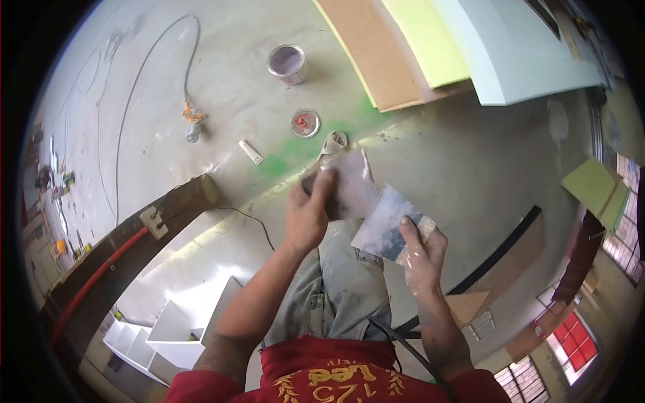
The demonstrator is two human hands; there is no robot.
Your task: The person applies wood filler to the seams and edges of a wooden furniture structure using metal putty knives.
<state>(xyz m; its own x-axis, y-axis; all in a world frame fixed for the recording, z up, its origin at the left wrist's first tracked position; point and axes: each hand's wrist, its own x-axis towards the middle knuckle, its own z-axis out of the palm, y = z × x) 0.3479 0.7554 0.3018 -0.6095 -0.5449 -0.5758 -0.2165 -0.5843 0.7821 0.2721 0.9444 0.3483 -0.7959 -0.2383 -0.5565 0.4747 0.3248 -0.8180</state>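
Observation:
My left hand (310, 209) is closed on a flat plate (356, 180) smeared with pale pinkish filler, thumb on top. My right hand (423, 258) grips a square filler spreader (384, 225) by its light-coloured edge, the thumb pressed on its face. Whitish filler coats much of the spreader's dark blade, and specks of it mark the right fingers. The spreader's corner is close beside the plate's lower right side. Beyond the hands, a tin (287, 62) of greyish-purple filler stands on the floor. Nearer lie a round lid (305, 123) with red paste and a white tube (251, 152).
Coloured panels (416, 47) are raised at the upper right. A curved dark beam (127, 252) with a power socket (154, 221) and cable runs along the left. White box units (181, 322) stand lower left. A corded lamp (192, 121) lies on the floor.

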